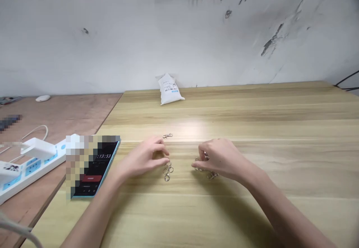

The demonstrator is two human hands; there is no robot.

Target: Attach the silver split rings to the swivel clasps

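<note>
My left hand hovers low over the table, its fingers bent and a gap showing between thumb and fingertips. Close to that thumb lie several small silver metal rings, grouped in a short column. Just beyond the left fingers is a silver swivel clasp, lying by itself. On the right, my right hand bends over a small pile of silver clasps, thumb and index finger closed around metal pieces there. The palm and fingers partly hide this pile.
At left, a phone showing a timer lies on the wood-grain table. Beside it are a white power strip with plugged-in chargers and cables. A white plastic package sits at the back, against the wall.
</note>
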